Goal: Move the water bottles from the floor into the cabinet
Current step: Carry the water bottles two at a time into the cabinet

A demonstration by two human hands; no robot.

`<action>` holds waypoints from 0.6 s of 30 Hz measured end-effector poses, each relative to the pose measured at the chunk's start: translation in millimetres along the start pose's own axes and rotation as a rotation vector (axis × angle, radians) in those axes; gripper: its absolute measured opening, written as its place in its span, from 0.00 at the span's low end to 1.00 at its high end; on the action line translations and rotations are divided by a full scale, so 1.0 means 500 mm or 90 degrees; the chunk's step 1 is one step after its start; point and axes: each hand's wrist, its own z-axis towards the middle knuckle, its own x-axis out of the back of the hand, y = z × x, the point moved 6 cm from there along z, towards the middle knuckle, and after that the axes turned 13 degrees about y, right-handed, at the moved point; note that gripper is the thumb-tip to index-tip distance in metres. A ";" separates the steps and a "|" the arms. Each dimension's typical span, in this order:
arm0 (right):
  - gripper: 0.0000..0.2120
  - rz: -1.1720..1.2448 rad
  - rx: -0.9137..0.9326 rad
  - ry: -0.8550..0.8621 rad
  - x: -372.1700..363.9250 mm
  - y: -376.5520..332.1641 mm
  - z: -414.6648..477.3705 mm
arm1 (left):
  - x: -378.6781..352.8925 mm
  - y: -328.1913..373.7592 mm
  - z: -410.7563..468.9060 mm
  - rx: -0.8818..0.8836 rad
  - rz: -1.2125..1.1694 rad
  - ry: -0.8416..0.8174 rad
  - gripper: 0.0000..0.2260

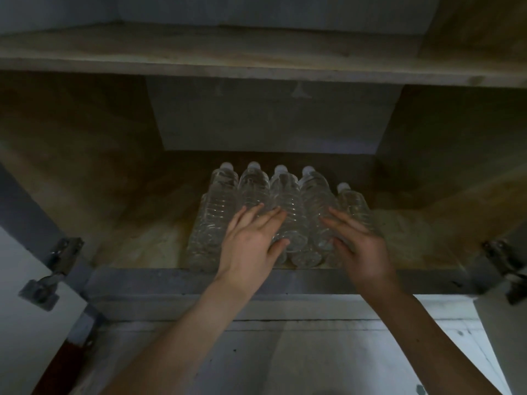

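- The cabinet fills most of the frame, dimly lit, with its lower compartment open across the centre.
- The water bottles lie on their sides on the wooden floor of that compartment, at the centre of the frame, side by side and touching.
- 5 white caps show in a row, all pointing toward the back wall; the bottle bases face the front edge.
- The rightmost bottle sits a little nearer the front than the other 4.
- More clear bottle bases show under the row at the front edge, so there seems to be a second layer below; how many it holds I cannot tell.
- The left hand reaches in from the lower centre, palm down, fingers straight and slightly spread, lying flat on the bottles in the middle of the row, with the thumb beside a bottle base. It grips nothing.
- The right hand reaches in from the lower right, palm down, fingers straight, resting on the bottles at the right of the row. It also grips nothing.
- An upper shelf spans the top of the frame.
- A metal hinge sits at the left edge of the opening, and a second hinge at the right edge.
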 end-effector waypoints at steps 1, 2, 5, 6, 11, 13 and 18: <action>0.23 -0.004 0.005 0.003 0.001 -0.002 0.001 | -0.001 0.001 0.002 0.003 0.004 0.001 0.22; 0.22 -0.006 0.010 0.006 0.002 -0.004 0.002 | -0.002 0.003 0.003 0.006 0.007 0.004 0.22; 0.22 0.001 0.027 0.015 0.005 -0.008 -0.001 | -0.002 0.004 0.006 0.012 0.011 0.017 0.22; 0.21 0.003 0.028 0.017 0.006 -0.008 -0.003 | -0.002 0.004 0.006 0.013 0.011 0.021 0.22; 0.21 -0.010 0.018 0.026 0.000 -0.005 -0.003 | -0.005 0.002 0.004 0.012 0.005 0.029 0.22; 0.22 -0.018 0.010 0.027 -0.005 -0.002 0.001 | -0.006 0.003 0.005 0.017 0.007 0.026 0.23; 0.32 0.051 -0.073 0.012 -0.018 0.013 -0.025 | -0.013 -0.002 -0.003 0.009 0.006 0.010 0.25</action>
